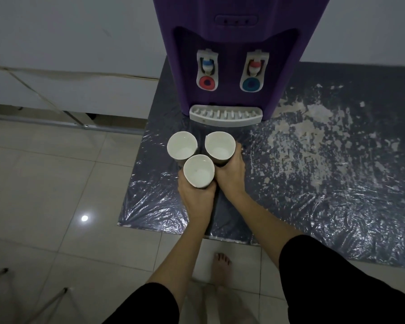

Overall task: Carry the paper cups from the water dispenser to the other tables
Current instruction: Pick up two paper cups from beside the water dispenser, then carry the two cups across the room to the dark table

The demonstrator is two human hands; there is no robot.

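Observation:
Three white-lined paper cups stand close together in front of the purple water dispenser [234, 54]. My left hand [197, 195] wraps the nearest cup [198, 171] from below. My right hand [232, 176] grips the right cup [220, 146] along its side. The left cup [182, 146] touches the other two; I cannot tell whether a hand holds it. All three cups look empty inside. They sit just before the dispenser's white drip tray [225, 114].
The dispenser stands on a table covered with worn dark plastic sheeting [325, 160]. Beige floor tiles [56, 195] lie to the left. A white cloth-covered table [56, 90] is at the back left. My bare foot [222, 267] shows below. Thin metal legs [0, 274] are at the bottom left.

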